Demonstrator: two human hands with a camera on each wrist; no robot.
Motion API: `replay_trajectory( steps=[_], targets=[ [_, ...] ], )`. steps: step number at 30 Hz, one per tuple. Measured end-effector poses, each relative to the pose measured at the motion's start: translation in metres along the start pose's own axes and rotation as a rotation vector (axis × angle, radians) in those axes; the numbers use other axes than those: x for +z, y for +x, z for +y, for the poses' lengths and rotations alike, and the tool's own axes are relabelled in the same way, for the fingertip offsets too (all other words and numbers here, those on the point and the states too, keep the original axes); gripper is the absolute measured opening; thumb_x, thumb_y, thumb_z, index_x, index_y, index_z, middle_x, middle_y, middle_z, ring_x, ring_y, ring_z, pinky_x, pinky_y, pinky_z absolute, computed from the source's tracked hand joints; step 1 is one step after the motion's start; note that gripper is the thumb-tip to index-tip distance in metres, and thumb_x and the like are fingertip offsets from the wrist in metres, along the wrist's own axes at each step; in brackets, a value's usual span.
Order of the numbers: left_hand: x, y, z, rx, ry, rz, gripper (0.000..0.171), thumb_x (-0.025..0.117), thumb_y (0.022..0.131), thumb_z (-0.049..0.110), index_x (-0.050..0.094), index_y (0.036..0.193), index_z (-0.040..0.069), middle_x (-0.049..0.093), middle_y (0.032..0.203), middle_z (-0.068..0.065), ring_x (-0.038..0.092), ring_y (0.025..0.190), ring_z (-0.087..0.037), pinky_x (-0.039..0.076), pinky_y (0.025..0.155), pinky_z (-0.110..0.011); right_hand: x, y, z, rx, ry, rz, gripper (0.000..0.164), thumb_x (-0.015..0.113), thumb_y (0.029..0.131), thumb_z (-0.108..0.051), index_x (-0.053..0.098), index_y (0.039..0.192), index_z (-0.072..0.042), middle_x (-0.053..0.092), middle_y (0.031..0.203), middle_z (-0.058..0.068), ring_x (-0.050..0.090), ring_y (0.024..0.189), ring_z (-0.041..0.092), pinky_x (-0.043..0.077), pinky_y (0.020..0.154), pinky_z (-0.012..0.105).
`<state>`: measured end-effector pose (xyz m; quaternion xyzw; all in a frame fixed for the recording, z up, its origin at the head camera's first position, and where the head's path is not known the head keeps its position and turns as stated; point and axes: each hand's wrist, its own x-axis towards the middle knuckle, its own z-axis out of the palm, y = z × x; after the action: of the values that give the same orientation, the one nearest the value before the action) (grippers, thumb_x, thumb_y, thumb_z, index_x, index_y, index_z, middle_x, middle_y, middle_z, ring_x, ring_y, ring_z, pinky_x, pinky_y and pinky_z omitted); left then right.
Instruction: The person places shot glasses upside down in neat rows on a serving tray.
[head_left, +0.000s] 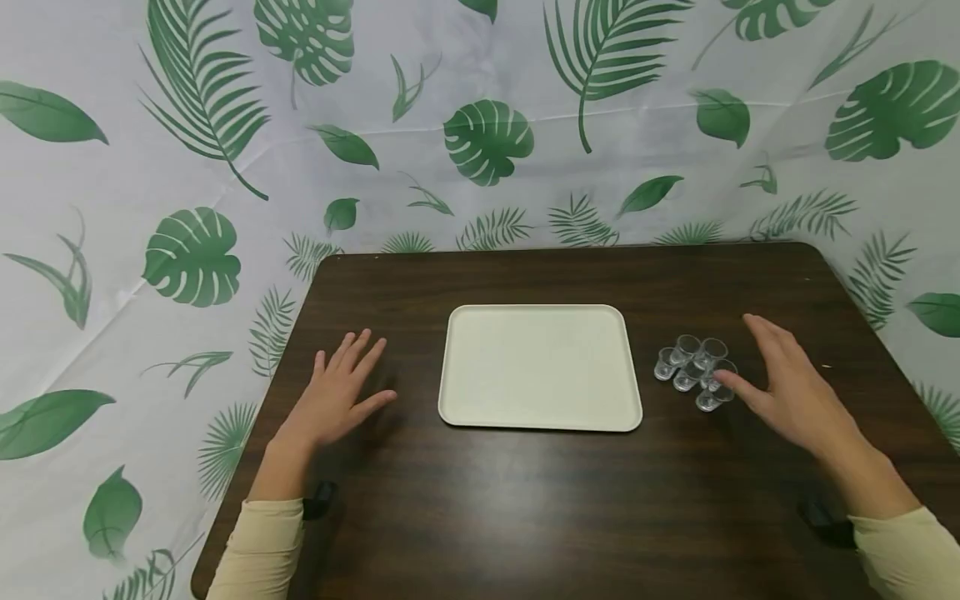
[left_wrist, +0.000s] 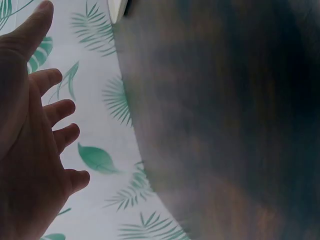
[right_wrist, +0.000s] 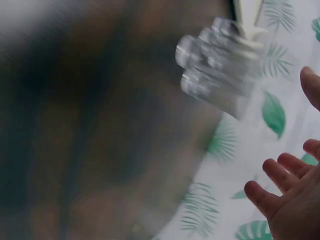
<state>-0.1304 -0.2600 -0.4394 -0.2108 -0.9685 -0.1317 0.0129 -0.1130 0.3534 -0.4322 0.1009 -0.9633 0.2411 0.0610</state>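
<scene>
Several small clear shot glasses (head_left: pixel 687 364) stand upright in a tight cluster on the right of the table. My right hand (head_left: pixel 798 396) is just beside them, fingers extended and thumb apart, holding nothing; its thumb overlaps the nearest glasses in the head view. In the right wrist view the glasses (right_wrist: pixel 215 65) look blurred, with the spread fingers (right_wrist: pixel 280 175) off to the side. A cream rectangular tray (head_left: pixel 540 367) lies flat in the middle, its surface bare. Left of the tray, my left hand (head_left: pixel 333 400) is spread over the table with nothing in it.
The dark wooden table (head_left: pixel 487 517) has rounded corners. Behind it and along its left and right sides hangs a white cloth (head_left: pixel 405 50) with green leaf prints. Each wrist carries a dark strapped device (head_left: pixel 321 500).
</scene>
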Motion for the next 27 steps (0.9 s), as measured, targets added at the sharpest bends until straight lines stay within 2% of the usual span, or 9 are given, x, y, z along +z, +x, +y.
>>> replay_trajectory(
  steps=[2, 6, 9, 11, 13, 16, 19, 22, 27],
  targets=[
    [0.007, 0.001, 0.004, 0.0, -0.011, -0.022, 0.083, 0.056, 0.093, 0.057, 0.023, 0.158, 0.016, 0.013, 0.163, -0.013, 0.007, 0.149, -0.037, 0.006, 0.107, -0.071, 0.007, -0.008, 0.002, 0.031, 0.019, 0.026, 0.097, 0.074, 0.089, -0.034, 0.012, 0.157, -0.004, 0.017, 0.156, 0.03, 0.018, 0.14, 0.051, 0.02, 0.1, 0.072],
    [0.018, 0.005, 0.013, 0.001, -0.029, -0.058, 0.084, 0.056, 0.094, 0.057, 0.021, 0.158, 0.016, 0.012, 0.163, -0.013, 0.007, 0.149, -0.036, 0.008, 0.107, -0.071, 0.02, -0.022, 0.003, 0.099, 0.039, 0.107, 0.101, 0.08, 0.083, -0.031, 0.017, 0.155, 0.001, 0.029, 0.144, 0.038, 0.038, 0.124, 0.056, 0.033, 0.088, 0.069],
    [0.028, 0.011, 0.022, 0.014, -0.053, -0.079, 0.084, 0.057, 0.094, 0.056, 0.021, 0.158, 0.015, 0.012, 0.163, -0.014, 0.009, 0.148, -0.039, 0.01, 0.107, -0.071, 0.028, -0.03, 0.004, 0.172, 0.071, 0.192, 0.099, 0.085, 0.078, -0.028, 0.027, 0.15, 0.006, 0.04, 0.133, 0.038, 0.052, 0.107, 0.054, 0.05, 0.077, 0.041],
    [0.035, 0.015, 0.027, 0.024, -0.069, -0.092, 0.084, 0.056, 0.094, 0.056, 0.022, 0.158, 0.013, 0.013, 0.162, -0.016, 0.01, 0.147, -0.041, 0.012, 0.106, -0.072, 0.033, -0.034, 0.004, 0.232, 0.108, 0.222, 0.096, 0.086, 0.076, -0.029, 0.032, 0.146, 0.007, 0.043, 0.13, 0.036, 0.055, 0.102, 0.051, 0.046, 0.066, 0.021],
    [0.042, 0.019, 0.032, 0.034, -0.09, -0.109, 0.085, 0.056, 0.094, 0.056, 0.021, 0.158, 0.013, 0.013, 0.162, -0.017, 0.011, 0.147, -0.041, 0.012, 0.106, -0.072, 0.037, -0.037, 0.004, 0.289, 0.137, 0.235, 0.093, 0.087, 0.075, -0.03, 0.037, 0.142, 0.008, 0.045, 0.129, 0.034, 0.057, 0.101, 0.048, 0.036, 0.059, 0.008],
    [0.05, 0.023, 0.039, 0.043, -0.122, -0.133, 0.086, 0.057, 0.094, 0.056, 0.021, 0.158, 0.012, 0.015, 0.161, -0.019, 0.012, 0.147, -0.042, 0.013, 0.106, -0.072, 0.043, -0.039, 0.001, 0.353, 0.157, 0.205, 0.092, 0.087, 0.075, -0.034, 0.038, 0.14, 0.008, 0.046, 0.128, 0.032, 0.057, 0.102, 0.046, 0.04, 0.06, 0.013],
    [0.057, 0.027, 0.043, 0.046, -0.138, -0.164, 0.087, 0.056, 0.093, 0.057, 0.019, 0.159, 0.014, 0.014, 0.162, -0.018, 0.011, 0.147, -0.041, 0.012, 0.107, -0.071, 0.049, -0.039, -0.001, 0.391, 0.157, 0.162, 0.088, 0.085, 0.076, -0.038, 0.039, 0.137, 0.007, 0.048, 0.127, 0.031, 0.056, 0.104, 0.046, 0.045, 0.07, 0.033],
    [0.062, 0.028, 0.045, 0.044, -0.145, -0.189, 0.088, 0.056, 0.093, 0.058, 0.019, 0.159, 0.014, 0.014, 0.162, -0.018, 0.01, 0.147, -0.04, 0.011, 0.107, -0.07, 0.055, -0.037, -0.002, 0.415, 0.167, 0.114, 0.083, 0.081, 0.08, -0.041, 0.041, 0.134, 0.005, 0.056, 0.119, 0.03, 0.057, 0.102, 0.045, 0.041, 0.072, 0.047],
    [0.066, 0.028, 0.047, 0.033, -0.148, -0.206, 0.089, 0.057, 0.092, 0.06, 0.019, 0.159, 0.015, 0.016, 0.162, -0.017, 0.01, 0.148, -0.039, 0.012, 0.108, -0.07, 0.06, -0.034, 0.0, 0.433, 0.181, 0.077, 0.072, 0.077, 0.083, -0.045, 0.047, 0.128, 0.003, 0.068, 0.097, 0.024, 0.06, 0.092, 0.039, 0.037, 0.069, 0.038]
  ],
)
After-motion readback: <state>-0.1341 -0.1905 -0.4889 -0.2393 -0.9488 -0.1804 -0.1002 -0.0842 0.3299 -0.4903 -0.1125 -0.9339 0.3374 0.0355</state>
